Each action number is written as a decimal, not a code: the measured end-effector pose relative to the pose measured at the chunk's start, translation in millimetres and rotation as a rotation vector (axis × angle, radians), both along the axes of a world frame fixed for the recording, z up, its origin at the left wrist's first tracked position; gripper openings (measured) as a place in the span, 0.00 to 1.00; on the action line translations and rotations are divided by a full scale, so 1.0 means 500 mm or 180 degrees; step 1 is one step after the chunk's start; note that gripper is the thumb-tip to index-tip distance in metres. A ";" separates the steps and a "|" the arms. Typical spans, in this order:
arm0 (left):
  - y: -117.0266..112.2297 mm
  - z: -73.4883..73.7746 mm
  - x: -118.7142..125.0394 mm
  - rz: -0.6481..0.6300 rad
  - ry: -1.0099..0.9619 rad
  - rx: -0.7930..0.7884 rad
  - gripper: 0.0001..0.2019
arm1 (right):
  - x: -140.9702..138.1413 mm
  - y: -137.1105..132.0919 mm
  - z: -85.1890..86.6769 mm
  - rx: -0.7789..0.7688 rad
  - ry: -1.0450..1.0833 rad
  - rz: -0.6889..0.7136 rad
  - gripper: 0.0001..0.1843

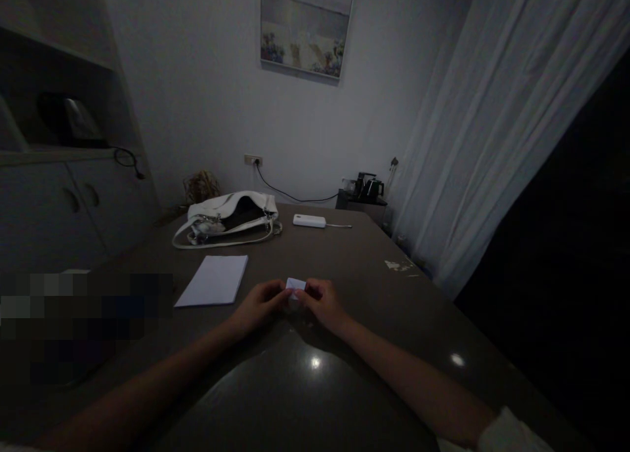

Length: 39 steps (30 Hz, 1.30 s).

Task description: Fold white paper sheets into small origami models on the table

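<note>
A small folded piece of white paper [296,284] is held up between my two hands, just above the dark table [275,386]. My left hand [262,304] pinches its left side, thumb toward me. On the opposite side, my right hand [325,302] grips the paper between thumb and fingers. Crease lines cross the paper's face, and its lower edge is partly covered by my thumbs. To the left of my hands lies a stack of white paper sheets [215,280], which neither hand touches.
Toward the far end of the table sit a white handbag [231,217] with its strap and a white power bank [309,222] with a short cable. Torn scraps [398,266] lie near the right edge. A sheer curtain [457,130] hangs on the right.
</note>
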<state>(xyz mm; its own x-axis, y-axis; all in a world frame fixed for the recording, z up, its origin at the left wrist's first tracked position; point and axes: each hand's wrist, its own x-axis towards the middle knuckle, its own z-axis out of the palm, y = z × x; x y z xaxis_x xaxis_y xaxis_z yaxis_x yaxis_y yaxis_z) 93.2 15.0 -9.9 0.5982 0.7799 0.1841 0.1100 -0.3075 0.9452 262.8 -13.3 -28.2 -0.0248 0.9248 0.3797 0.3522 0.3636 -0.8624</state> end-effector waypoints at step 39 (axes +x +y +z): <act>-0.004 0.001 -0.005 0.0230 0.0166 0.0469 0.22 | -0.006 -0.017 0.008 -0.0073 -0.0805 0.1015 0.27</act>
